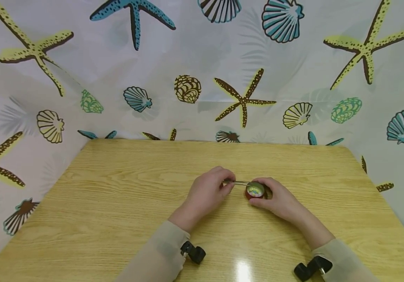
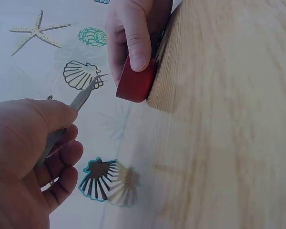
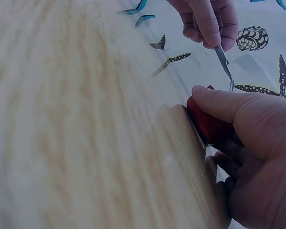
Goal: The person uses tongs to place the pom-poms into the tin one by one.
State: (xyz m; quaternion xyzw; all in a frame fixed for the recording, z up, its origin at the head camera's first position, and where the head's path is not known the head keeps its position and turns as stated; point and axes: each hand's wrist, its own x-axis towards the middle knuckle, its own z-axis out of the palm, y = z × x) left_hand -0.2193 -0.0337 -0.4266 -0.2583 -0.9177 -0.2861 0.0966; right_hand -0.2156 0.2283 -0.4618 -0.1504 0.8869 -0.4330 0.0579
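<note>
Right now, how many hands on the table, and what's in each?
2. Left hand at centre pinches tweezers; right hand beside it grips a round red box. None seem hidden.

Tabletop (image 1: 117,219) of pale grained wood, slightly glossy; tweezers (image 1: 237,182) between the fingers (image 1: 227,187), thin grey metal; pot (image 2: 136,83) smooth red plastic.

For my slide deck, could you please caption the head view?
Left hand holds tweezers to a small red container gripped by the right hand on a wooden table.
</note>
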